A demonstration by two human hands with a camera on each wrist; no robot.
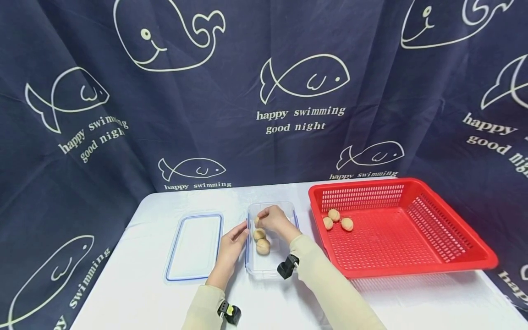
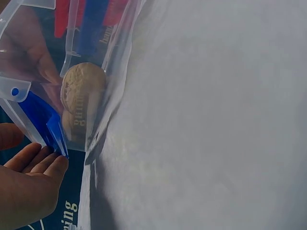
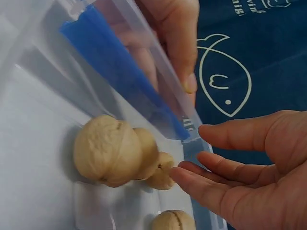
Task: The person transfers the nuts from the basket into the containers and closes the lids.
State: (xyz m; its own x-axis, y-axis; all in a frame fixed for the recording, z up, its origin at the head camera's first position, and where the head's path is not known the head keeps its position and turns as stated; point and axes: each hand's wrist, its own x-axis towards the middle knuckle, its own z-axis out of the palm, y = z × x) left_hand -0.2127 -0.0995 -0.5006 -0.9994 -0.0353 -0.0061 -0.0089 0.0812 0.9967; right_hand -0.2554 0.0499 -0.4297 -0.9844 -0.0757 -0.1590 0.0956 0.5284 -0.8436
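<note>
A clear plastic container (image 1: 268, 270) with blue side latches stands on the table, several walnuts inside it. Two walnuts (image 1: 263, 246) show plainly in the head view. My right hand (image 1: 274, 220) reaches into its far part, beside another walnut (image 1: 257, 222). In the right wrist view that hand's thumb and fingers are spread apart, fingertips right at a small walnut (image 3: 162, 171); a larger walnut (image 3: 108, 151) sits nearer. My left hand (image 1: 232, 247) is at the container's left side, its fairly straight fingers touching the blue latch (image 2: 45, 122).
The container's lid (image 1: 194, 247), blue along its edge, lies flat on the left. A red perforated basket (image 1: 383, 229) stands at the right, with three walnuts (image 1: 347, 224) in its left corner. A dark blue printed curtain (image 1: 247, 151) hangs behind the white table (image 1: 140, 275).
</note>
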